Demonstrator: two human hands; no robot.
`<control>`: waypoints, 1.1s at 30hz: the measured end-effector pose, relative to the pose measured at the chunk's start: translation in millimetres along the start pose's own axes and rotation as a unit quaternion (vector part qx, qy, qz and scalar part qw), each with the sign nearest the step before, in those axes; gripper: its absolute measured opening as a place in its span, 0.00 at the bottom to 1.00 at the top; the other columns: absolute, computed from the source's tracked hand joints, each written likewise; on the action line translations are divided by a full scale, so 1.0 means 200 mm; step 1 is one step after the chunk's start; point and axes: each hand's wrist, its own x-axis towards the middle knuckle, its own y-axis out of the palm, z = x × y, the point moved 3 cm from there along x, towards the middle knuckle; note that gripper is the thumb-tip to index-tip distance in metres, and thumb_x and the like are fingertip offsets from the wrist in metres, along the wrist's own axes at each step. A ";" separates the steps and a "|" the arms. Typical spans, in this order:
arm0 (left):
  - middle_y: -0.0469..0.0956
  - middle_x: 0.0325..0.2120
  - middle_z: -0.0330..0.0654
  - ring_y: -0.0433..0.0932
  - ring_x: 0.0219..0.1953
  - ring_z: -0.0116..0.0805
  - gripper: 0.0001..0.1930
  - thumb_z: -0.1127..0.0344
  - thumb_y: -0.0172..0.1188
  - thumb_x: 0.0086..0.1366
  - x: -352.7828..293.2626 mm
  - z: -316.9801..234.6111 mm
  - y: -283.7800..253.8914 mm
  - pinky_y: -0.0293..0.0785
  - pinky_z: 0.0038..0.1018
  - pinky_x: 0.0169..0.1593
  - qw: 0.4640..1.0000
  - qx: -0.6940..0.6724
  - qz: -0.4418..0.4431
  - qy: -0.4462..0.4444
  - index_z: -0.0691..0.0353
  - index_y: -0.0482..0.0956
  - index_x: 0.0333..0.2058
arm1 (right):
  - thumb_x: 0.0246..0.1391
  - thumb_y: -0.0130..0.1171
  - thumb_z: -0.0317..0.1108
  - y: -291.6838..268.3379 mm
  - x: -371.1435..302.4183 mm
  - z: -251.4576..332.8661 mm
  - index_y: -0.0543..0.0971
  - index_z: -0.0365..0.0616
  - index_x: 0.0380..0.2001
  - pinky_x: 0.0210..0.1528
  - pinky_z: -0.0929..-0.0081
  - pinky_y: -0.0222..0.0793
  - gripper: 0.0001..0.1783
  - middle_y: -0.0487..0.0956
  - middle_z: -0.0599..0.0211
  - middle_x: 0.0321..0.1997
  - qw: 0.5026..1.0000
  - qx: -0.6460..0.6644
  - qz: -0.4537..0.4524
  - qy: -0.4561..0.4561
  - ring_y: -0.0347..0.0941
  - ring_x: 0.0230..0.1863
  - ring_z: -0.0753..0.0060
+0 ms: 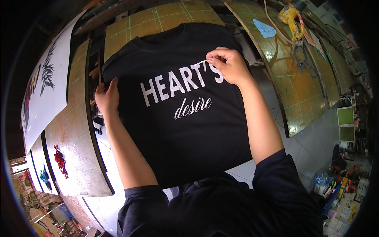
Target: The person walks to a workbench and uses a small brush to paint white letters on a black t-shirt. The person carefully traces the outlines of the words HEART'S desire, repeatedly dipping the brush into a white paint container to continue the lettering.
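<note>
A black T-shirt [189, 146] lies flat over a board, its neckline at the far side. White block lettering [169, 87] runs across its chest, with a white script line [193, 108] beneath. At the shirt's left edge my left hand [107, 96] is closed, thumb on top and the other fingers partly hidden. Over the upper right end of the lettering, my right hand [229, 65] pinches a thin white stick [202, 61]. Its tip points left, just at the print; I cannot tell whether it touches. My right fingers cover part of the last letter.
Wooden boards [298, 91] with green grid lines flank the shirt. On the right ones lie a blue piece [264, 28] and a yellow heat-gun-like tool [291, 19] with a cord. A white printed sheet [51, 98] and a red blob [60, 161] are at left. Bottles and supplies [335, 193] crowd the lower right.
</note>
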 end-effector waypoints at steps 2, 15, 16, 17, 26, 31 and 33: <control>0.74 0.41 0.55 0.73 0.46 0.46 0.35 0.46 0.62 0.44 0.01 0.02 0.00 0.66 0.31 0.49 1.000 0.005 0.001 0.002 0.70 0.73 0.44 | 0.48 0.56 0.23 0.00 0.00 0.00 0.78 0.36 0.29 0.27 0.84 0.63 0.04 0.75 0.71 0.25 1.000 -0.017 0.012 0.010 0.66 0.24 0.83; 0.74 0.42 0.56 0.73 0.46 0.47 0.35 0.46 0.62 0.44 0.01 0.01 0.01 0.66 0.32 0.50 1.000 0.003 0.008 0.002 0.71 0.73 0.44 | 0.47 0.59 0.24 0.00 0.01 0.00 0.79 0.36 0.29 0.26 0.83 0.65 0.04 0.76 0.69 0.24 0.999 -0.035 0.021 0.029 0.70 0.23 0.82; 0.74 0.42 0.56 0.73 0.47 0.47 0.35 0.46 0.62 0.44 0.01 0.01 0.01 0.66 0.32 0.50 1.000 0.002 0.011 0.000 0.71 0.73 0.44 | 0.47 0.59 0.24 0.00 0.01 0.00 0.79 0.36 0.29 0.26 0.83 0.65 0.04 0.76 0.69 0.24 0.999 -0.034 0.019 0.027 0.70 0.23 0.82; 0.74 0.42 0.56 0.73 0.47 0.47 0.35 0.46 0.62 0.44 0.01 0.01 0.01 0.66 0.32 0.50 1.000 0.003 0.008 -0.002 0.71 0.73 0.44 | 0.47 0.59 0.24 0.00 0.01 0.00 0.79 0.36 0.29 0.26 0.83 0.65 0.04 0.76 0.69 0.24 0.999 -0.033 0.019 0.026 0.70 0.23 0.82; 0.74 0.41 0.56 0.73 0.46 0.47 0.34 0.46 0.62 0.44 0.02 0.02 0.01 0.66 0.32 0.49 1.000 0.008 0.003 0.007 0.71 0.73 0.44 | 0.45 0.59 0.23 -0.01 0.01 0.01 0.79 0.36 0.28 0.27 0.83 0.66 0.04 0.76 0.69 0.24 0.999 -0.023 0.015 0.018 0.70 0.24 0.81; 0.74 0.41 0.56 0.73 0.46 0.47 0.34 0.46 0.62 0.44 0.00 0.00 0.01 0.66 0.32 0.50 1.000 -0.002 0.006 0.002 0.71 0.73 0.44 | 0.45 0.59 0.22 -0.01 0.01 0.01 0.79 0.36 0.27 0.28 0.82 0.67 0.04 0.76 0.69 0.25 0.999 -0.017 0.016 0.024 0.71 0.25 0.79; 0.74 0.42 0.56 0.72 0.47 0.47 0.34 0.47 0.62 0.44 0.02 0.02 0.01 0.66 0.32 0.50 1.000 0.005 0.007 0.004 0.70 0.73 0.44 | 0.46 0.58 0.22 -0.01 0.01 0.01 0.79 0.36 0.28 0.29 0.82 0.67 0.03 0.76 0.68 0.25 0.999 -0.016 0.020 0.030 0.72 0.26 0.79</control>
